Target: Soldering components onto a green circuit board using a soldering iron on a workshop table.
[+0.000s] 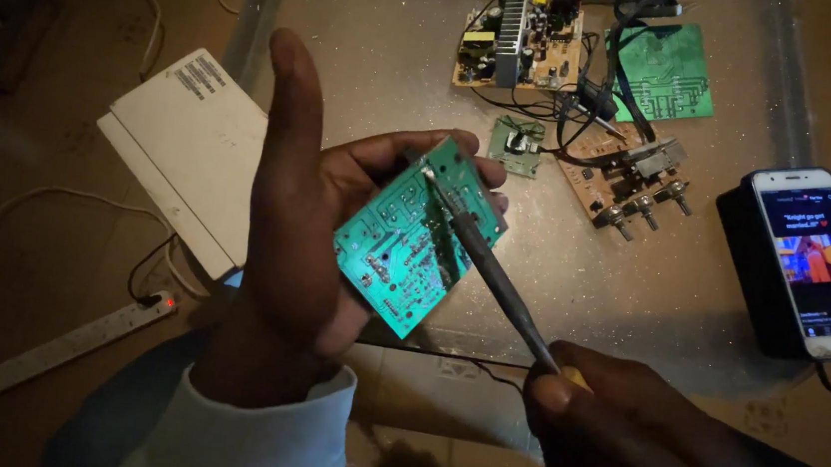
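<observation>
At the far left a long white power strip (76,339) with a red lit switch lies on the brown floor, and a flat white rectangular box (192,149) rests beside the glass-topped table (374,20). The left hand (301,224) is raised over the table edge, thumb up, fingers curled behind a green rectangular printed circuit board (413,233) and gripping it by its edges, solder side facing the camera. The board tilts, its long axis running from lower left to upper right.

A dark slender soldering iron (488,265) crosses the board diagonally; its tip touches the board's upper edge, near the left fingertips. Its shaft runs down and right to the right hand (619,422), closed around the yellow handle at the lower right.

Beyond, on the table, lie a brown populated circuit board (522,43), a green bare board (665,75), a board with knobs (620,181), and a lit smartphone (819,264) propped at the right.
</observation>
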